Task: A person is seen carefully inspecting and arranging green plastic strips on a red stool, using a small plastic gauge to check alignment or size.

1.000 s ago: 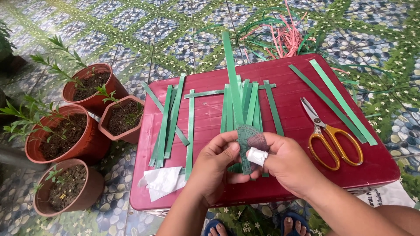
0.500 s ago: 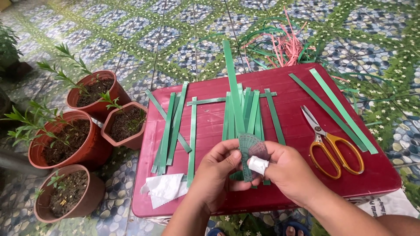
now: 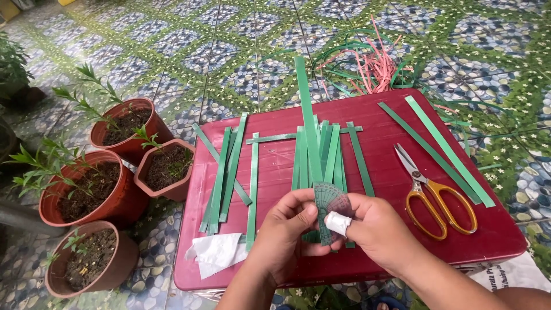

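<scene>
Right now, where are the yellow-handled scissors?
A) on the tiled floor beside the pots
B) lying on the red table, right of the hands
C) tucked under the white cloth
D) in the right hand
B: the scissors lie flat on the red table, apart from the right hand, which with the left hand holds a small clear protractor.

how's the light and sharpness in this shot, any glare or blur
Head view: soft, even daylight with only faint shadows under the left hand and right hand; mild sheen on the red table, no harsh glare; the small clear protractor, the green strips and the scissors are all sharp; slight wide-angle bending shows in the floor tiles toward the edges.
</scene>
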